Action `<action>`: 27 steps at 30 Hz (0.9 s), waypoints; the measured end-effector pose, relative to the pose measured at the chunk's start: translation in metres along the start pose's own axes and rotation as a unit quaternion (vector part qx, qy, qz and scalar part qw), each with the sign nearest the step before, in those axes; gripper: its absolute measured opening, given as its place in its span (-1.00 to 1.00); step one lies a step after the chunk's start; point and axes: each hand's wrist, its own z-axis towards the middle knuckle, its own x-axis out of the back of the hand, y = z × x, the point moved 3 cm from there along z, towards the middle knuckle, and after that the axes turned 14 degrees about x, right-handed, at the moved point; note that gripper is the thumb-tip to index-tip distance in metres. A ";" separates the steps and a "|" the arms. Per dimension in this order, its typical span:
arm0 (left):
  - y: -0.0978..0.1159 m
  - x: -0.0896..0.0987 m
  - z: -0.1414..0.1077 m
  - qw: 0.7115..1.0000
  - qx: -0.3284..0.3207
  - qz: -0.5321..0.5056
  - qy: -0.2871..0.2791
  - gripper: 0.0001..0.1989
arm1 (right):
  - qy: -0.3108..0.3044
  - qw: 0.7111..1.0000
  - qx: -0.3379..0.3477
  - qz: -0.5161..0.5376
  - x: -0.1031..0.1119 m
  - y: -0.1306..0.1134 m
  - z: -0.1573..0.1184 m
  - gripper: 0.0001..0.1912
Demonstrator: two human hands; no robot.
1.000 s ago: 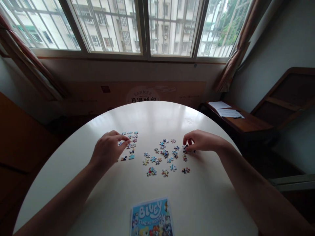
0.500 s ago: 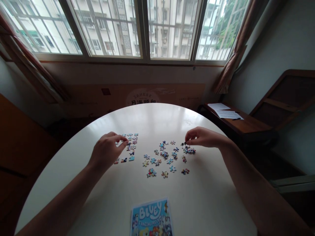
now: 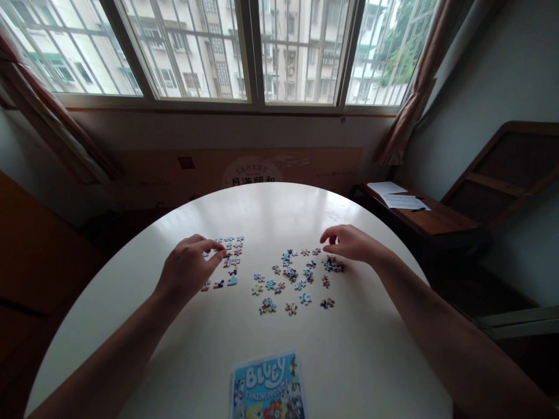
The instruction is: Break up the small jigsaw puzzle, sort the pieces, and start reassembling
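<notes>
One blue booklet point(image 3: 268, 389), lettered "Bluey", flat on a round white surface point(image 3: 349, 349). Loose puzzle pieces point(image 3: 289, 274), scattered and partly heaped, beyond the booklet and toward its right. Arranged puzzle pieces point(image 3: 232, 281), in rows with small gaps, beyond the booklet to its left. Left hand point(image 3: 187, 263), at those rows: grip with thumb and forefinger tips close together; cannot tell whether around a piece. Right hand point(image 3: 347, 242), beyond the booklet to its right, near the loose lot: grip spread, thumb apart from forefinger.
</notes>
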 end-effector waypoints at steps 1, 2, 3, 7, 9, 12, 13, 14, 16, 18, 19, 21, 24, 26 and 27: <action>0.000 0.000 0.000 1.000 0.000 -0.001 0.001 -0.67 | -0.015 1.000 0.018 0.000 0.002 -0.004 -0.002 -0.71; 0.000 0.001 0.000 1.000 -0.002 -0.002 0.002 -0.67 | -0.038 0.999 0.037 0.001 0.003 -0.009 -0.005 -0.73; 0.000 0.001 0.000 1.000 -0.003 -0.002 0.002 -0.67 | -0.065 0.997 0.053 0.001 0.003 -0.014 -0.008 -0.74; 0.001 0.002 -0.001 1.000 -0.001 -0.003 0.000 -0.66 | -0.152 0.987 0.048 -0.015 0.003 -0.019 -0.016 -0.80; 0.002 0.002 -0.001 1.000 0.002 -0.002 -0.001 -0.66 | -0.155 0.987 0.030 -0.019 0.005 -0.015 -0.017 -0.80; 0.000 0.001 0.000 1.000 0.003 -0.001 -0.003 -0.67 | -0.133 0.991 0.016 -0.019 0.010 -0.004 -0.016 -0.76; -0.001 0.001 0.000 1.000 0.003 -0.001 -0.002 -0.67 | -0.131 0.991 0.012 -0.019 0.012 0.000 -0.016 -0.75; -0.001 0.000 0.000 1.000 0.002 -0.002 -0.001 -0.67 | -0.131 0.991 0.007 -0.018 0.012 0.003 -0.016 -0.75; -0.002 0.000 0.000 1.000 0.000 -0.003 0.000 -0.67 | -0.139 0.990 -0.001 -0.015 0.012 0.005 -0.016 -0.75; -0.002 0.000 0.000 1.000 -0.002 -0.004 0.000 -0.68 | -0.143 0.990 -0.006 -0.011 0.010 0.005 -0.016 -0.75; -0.002 0.000 0.000 1.000 -0.003 -0.004 0.000 -0.68 | -0.144 0.990 -0.009 -0.012 0.009 0.004 -0.015 -0.75; -0.002 0.000 0.000 1.000 -0.001 -0.004 0.001 -0.69 | -0.142 0.990 -0.013 -0.017 0.007 0.002 -0.014 -0.75; -0.002 0.001 0.000 1.000 -0.001 -0.003 0.006 -0.68 | -0.120 0.992 -0.014 -0.025 0.003 0.004 -0.011 -0.72; -0.002 0.001 0.001 1.000 -0.001 -0.003 0.006 -0.67 | -0.095 0.995 -0.016 -0.028 0.002 0.008 -0.008 -0.71; -0.002 0.001 0.001 1.000 0.000 -0.003 0.007 -0.68 | -0.083 0.996 -0.018 -0.030 0.002 0.010 -0.007 -0.70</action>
